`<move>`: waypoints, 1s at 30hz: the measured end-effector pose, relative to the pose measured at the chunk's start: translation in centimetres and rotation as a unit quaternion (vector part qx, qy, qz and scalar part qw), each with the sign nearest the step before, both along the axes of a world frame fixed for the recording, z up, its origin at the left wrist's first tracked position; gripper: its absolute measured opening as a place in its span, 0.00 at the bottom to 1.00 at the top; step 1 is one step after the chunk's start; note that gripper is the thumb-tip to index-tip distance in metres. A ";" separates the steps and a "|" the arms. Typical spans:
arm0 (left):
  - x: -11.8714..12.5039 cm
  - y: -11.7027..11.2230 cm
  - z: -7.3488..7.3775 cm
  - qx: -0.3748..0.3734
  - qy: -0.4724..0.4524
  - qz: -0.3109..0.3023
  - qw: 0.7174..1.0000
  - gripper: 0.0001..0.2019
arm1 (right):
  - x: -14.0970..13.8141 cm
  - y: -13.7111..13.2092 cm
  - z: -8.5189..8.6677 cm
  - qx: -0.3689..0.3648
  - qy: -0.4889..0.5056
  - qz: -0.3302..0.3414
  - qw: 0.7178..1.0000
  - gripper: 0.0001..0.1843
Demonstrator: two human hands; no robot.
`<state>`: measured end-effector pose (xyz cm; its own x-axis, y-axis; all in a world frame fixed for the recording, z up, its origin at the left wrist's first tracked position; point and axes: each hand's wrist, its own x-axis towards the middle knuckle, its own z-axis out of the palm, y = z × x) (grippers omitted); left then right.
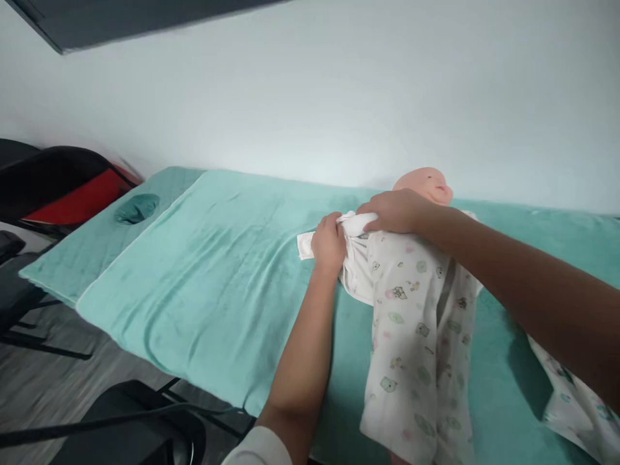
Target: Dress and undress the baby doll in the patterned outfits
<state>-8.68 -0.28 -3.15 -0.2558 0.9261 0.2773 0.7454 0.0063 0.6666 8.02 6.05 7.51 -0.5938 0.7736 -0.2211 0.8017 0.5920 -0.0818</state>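
Observation:
A baby doll (pixel 422 181) lies on its back on a green-covered bed, its head near the wall. Printed baby clothes (pixel 407 323) with small green and pink figures cover its body and legs. A plain white side of the garment (pixel 357 274) spreads out to the left, with a white sleeve (pixel 357 224) above it. My left hand (pixel 330 244) is closed on the sleeve's outer end, and a white cloth tab sticks out beyond it. Nearer the doll's shoulder, my right hand (pixel 394 212) grips the same sleeve. The doll's arm is hidden.
The padded bed (pixel 203 278) runs along a white wall and has a face hole (pixel 137 208) at its left end. Another printed cloth (pixel 576 400) lies at the lower right. Black chairs (pixel 130 420) stand at the front and left. A dark panel (pixel 121 22) hangs above.

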 end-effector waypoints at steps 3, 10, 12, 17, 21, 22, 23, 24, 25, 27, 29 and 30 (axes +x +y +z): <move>-0.1 -0.5 -0.1 -0.004 -0.040 0.025 0.999 0.19 | 1.5 -0.3 0.8 -0.013 -0.013 -0.023 1.000 0.18; -0.4 -1.0 -0.3 -0.048 -0.112 0.027 0.992 0.21 | 3.0 -2.1 2.6 0.034 0.003 -0.059 0.998 0.18; -0.4 -1.1 0.1 -0.038 -0.073 0.038 0.996 0.23 | 2.7 -2.5 2.5 0.029 0.021 -0.062 0.997 0.18; 0.1 -1.7 1.0 -0.016 0.128 0.042 0.991 0.21 | 0.1 -2.1 0.6 -0.006 0.017 -0.031 0.999 0.19; 0.9 -1.9 0.9 -0.014 0.178 -0.052 0.983 0.25 | -0.9 -2.1 -0.3 -0.008 0.024 -0.031 0.999 0.24; 1.1 -2.0 0.9 -0.013 0.181 -0.070 0.981 0.26 | -0.5 -2.4 -0.4 0.003 0.059 -0.042 0.997 0.26; 1.2 -1.9 0.9 -0.012 0.183 -0.083 0.979 0.26 | 0.2 -3.0 -0.4 0.018 0.105 -0.059 0.992 0.27; 1.3 -1.9 0.8 -0.013 0.184 -0.087 0.979 0.26 | 1.2 -3.7 -0.6 0.039 0.158 -0.081 0.983 0.27; 1.3 -1.9 0.8 -0.014 0.184 -0.084 0.979 0.25 | 2.4 -4.5 -0.9 0.065 0.210 -0.109 0.969 0.26; 1.3 -1.9 0.8 -0.017 0.185 -0.065 0.980 0.24 | 5.3 -6.3 -2.1 0.130 0.288 -0.177 0.932 0.24; 1.2 -1.9 0.8 -0.014 0.186 -0.046 0.981 0.23 | 8.3 -7.8 -4.0 0.196 0.335 -0.264 0.883 0.23; 1.1 -1.9 0.7 -0.012 0.186 -0.036 0.982 0.22 | 9.7 -8.4 -5.2 0.213 0.342 -0.303 0.863 0.23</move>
